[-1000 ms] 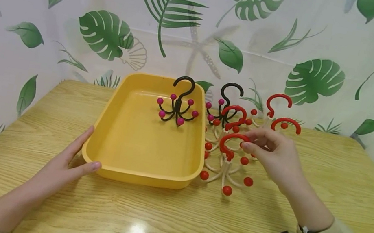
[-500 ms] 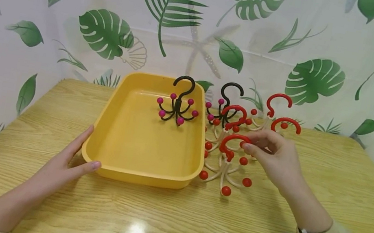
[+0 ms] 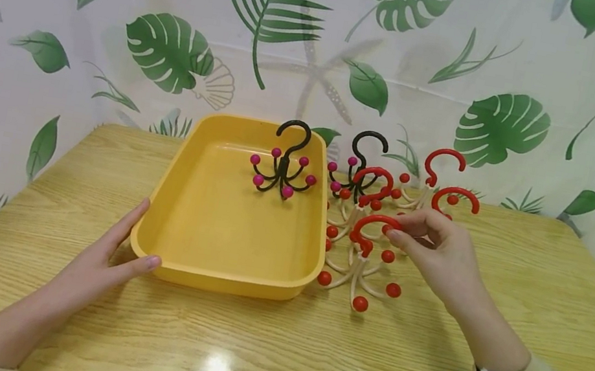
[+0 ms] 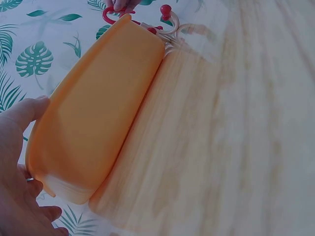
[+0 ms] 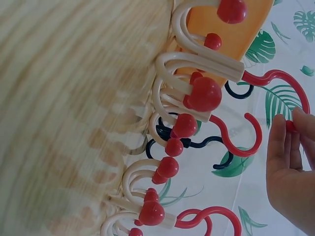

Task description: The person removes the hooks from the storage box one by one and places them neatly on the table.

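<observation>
My right hand [image 3: 442, 256] pinches the end of the red hook of the nearest cream hanger [image 3: 358, 274], whose curved prongs end in red balls. This hanger stands upright at the right side of the yellow tray [image 3: 233, 285]. In the right wrist view, thumb and fingertips meet at the tip of the red hook [image 5: 283, 76]. A black hanger [image 3: 282, 173] with pink balls stands inside the tray at its back right. My left hand [image 3: 97, 267] rests at the tray's front left corner, thumb on the rim and fingers along the outer wall.
Behind the held hanger stand more red-hooked cream hangers [image 3: 443, 161], grouped closely and partly hidden by my right hand. Another black hanger [image 3: 359, 179] is among them, beside the tray's right wall. A leaf-patterned cloth [image 3: 177, 57] hangs behind the wooden table [image 3: 178, 336].
The pinched hanger's hook has turned slightly to the right with barely any hand movement. The left hand and the tray hold their place.
</observation>
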